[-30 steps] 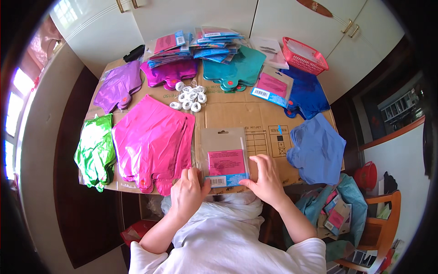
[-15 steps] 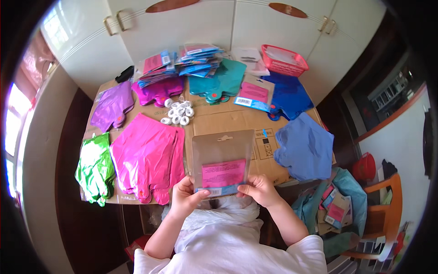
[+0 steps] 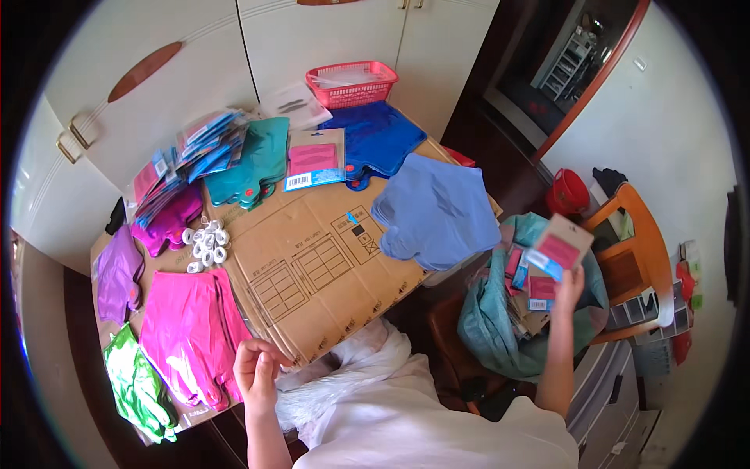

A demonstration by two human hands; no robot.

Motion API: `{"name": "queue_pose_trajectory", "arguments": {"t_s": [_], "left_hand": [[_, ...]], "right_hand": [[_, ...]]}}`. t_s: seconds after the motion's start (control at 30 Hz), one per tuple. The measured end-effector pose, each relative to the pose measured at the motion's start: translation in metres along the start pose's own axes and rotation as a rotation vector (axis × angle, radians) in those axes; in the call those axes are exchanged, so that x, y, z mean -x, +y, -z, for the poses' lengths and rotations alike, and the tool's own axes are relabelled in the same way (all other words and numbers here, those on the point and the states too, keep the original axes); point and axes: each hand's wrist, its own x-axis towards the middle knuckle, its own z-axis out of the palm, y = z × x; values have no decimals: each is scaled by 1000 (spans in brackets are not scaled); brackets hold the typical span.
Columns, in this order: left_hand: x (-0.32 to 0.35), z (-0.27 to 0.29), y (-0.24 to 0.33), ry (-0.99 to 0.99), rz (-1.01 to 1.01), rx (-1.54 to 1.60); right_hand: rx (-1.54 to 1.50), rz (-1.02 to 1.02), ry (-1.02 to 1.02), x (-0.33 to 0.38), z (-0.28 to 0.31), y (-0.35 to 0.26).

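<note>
My right hand (image 3: pixel 571 291) grips the lower edge of a flat clear packet (image 3: pixel 556 248) with a pink and blue card inside. It holds the packet over the mouth of a teal fabric bag (image 3: pixel 486 332), where several similar packets (image 3: pixel 539 291) lie. Near the table's front edge hovers my left hand (image 3: pixel 256 374), fingers loosely bent and apart, with nothing in it. Closest to that hand is a stack of shiny pink flat foil balloons (image 3: pixel 191 336).
Around the cardboard-covered table (image 3: pixel 312 273) lie green (image 3: pixel 137 383), purple (image 3: pixel 117 270), teal (image 3: pixel 250 164), dark blue (image 3: pixel 375 137) and light blue foil balloons (image 3: pixel 437 211). White ribbon rolls (image 3: pixel 207 246), stacked packets (image 3: pixel 211 144) and a red basket (image 3: pixel 351 86) sit there. A wooden chair (image 3: pixel 637 250) stands right.
The view has turned right. My right hand has carried the packet from in front of me to over the teal bag. My left hand has let go of it.
</note>
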Motion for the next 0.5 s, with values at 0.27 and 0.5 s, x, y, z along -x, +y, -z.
{"name": "queue_pose_trajectory", "arguments": {"t_s": [0.27, 0.5], "left_hand": [[34, 32, 39, 105, 1, -478], [122, 125, 58, -73, -106, 41]], "right_hand": [[1656, -91, -131, 18, 15, -47], [539, 760, -656, 101, -194, -166]]}}
